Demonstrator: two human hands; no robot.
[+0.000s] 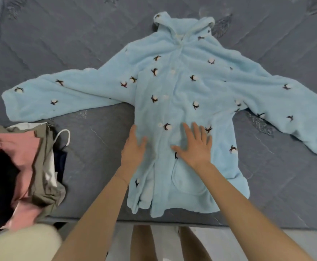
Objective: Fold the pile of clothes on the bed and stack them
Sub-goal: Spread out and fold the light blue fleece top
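Blue fleece robe [182,87] lies face-up on the bed [97,157] right in front of me. Hood [184,23] is at the far end, hem at the near edge, and both sleeves are spread wide. My left hand [134,149] and right hand [194,146] are both flat on the lower front w/ fingers straight and splayed, gripping nothing, just pressing the pile down. L hand sits at the robe's left edge, R hand just above the patch pocket [187,179].

Handling, my guess: thick plush, so soft, floppy and light for its bulk. It won't slip on the quilted mattress, but it won't hold a crease either, and folds will spring back unless I press them. Nothing fragile here, though the buttons down the front could snag. Best places to take hold are prob. each cuff. I'd fold the sleeve on my left [59,97] across the chest first, then the sleeve on my right [285,110]. After that I'd pinch the hem corners w/ both hands and bring them up toward the hood.

Containers: no basket or box in view. The pocket is the only thing that could hold anything. It looks flat, but I can't see inside.

The rest of the clothes [40,166] sit loose in a heap on the bed to my left, well apart from the robe: pink, olive, black, white and navy bits. A white loop strap [65,136] pokes out of it, and I can't tell what it belongs to.
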